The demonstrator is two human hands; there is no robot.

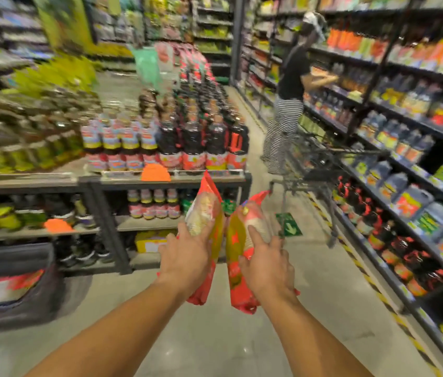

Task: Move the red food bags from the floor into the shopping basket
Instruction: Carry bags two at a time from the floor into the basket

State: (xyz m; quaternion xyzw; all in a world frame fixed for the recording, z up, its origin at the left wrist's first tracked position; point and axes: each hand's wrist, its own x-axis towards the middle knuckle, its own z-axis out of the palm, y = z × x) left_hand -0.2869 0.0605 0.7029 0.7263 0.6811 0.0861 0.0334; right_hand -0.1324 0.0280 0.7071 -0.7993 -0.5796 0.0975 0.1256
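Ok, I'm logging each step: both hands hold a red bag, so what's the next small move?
Probably swing both bags left and down: the left hand and right hand each grip a red bag, and the dark basket sits lower left.

Lighting: bright, even, overhead; soft shadows. Focus: hands fairly sharp. Blur: heavy smearing on shelves left of the hands. Distortion: wide-angle bending at edges.

Two bags side by side — the left bag in the left hand, the right bag in the right hand. The basket sits far left on the floor; bottle shelves stand behind, a cart right.
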